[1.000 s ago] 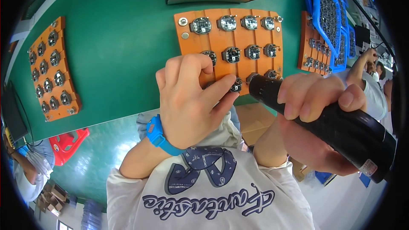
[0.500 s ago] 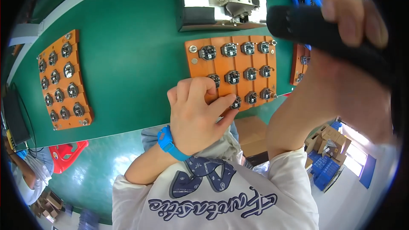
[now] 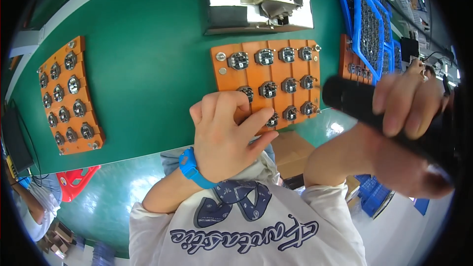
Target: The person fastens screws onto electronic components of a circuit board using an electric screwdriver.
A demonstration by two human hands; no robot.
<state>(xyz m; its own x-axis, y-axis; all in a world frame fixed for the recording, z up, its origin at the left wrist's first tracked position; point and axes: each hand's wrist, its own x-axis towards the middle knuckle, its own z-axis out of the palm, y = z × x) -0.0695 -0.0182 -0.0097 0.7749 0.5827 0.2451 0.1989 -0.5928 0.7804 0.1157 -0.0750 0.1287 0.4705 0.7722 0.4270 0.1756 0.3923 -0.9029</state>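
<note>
An orange fixture board [image 3: 227, 81] lies before me, carrying rows of small round black-and-silver parts. My left hand [image 3: 221, 128], with a blue watch [image 3: 189, 164] at its wrist, rests over the board's near left corner. Its index finger and thumb bracket a round part [image 3: 272, 119] at the near edge, and the other fingers curl over the board. Parts of that corner are hidden beneath the hand. Raised at the right, my right hand [image 3: 406, 113] is wrapped round a long black handheld tool [image 3: 352, 97]. The tool's far end is cut off, and no tip shows.
Behind the board stands a metal device on a white base [image 3: 256, 17]. A second loaded orange board [image 3: 81, 96] lies at the left, another [image 3: 347, 59] at the right beside blue trays [image 3: 367, 29]. A red stool [image 3: 76, 182] stands left below the green table [image 3: 148, 69].
My right hand has come down with the black tool, uncovering the blue trays behind it. My left hand stays at the same corner of the board. The view has shifted slightly.
</note>
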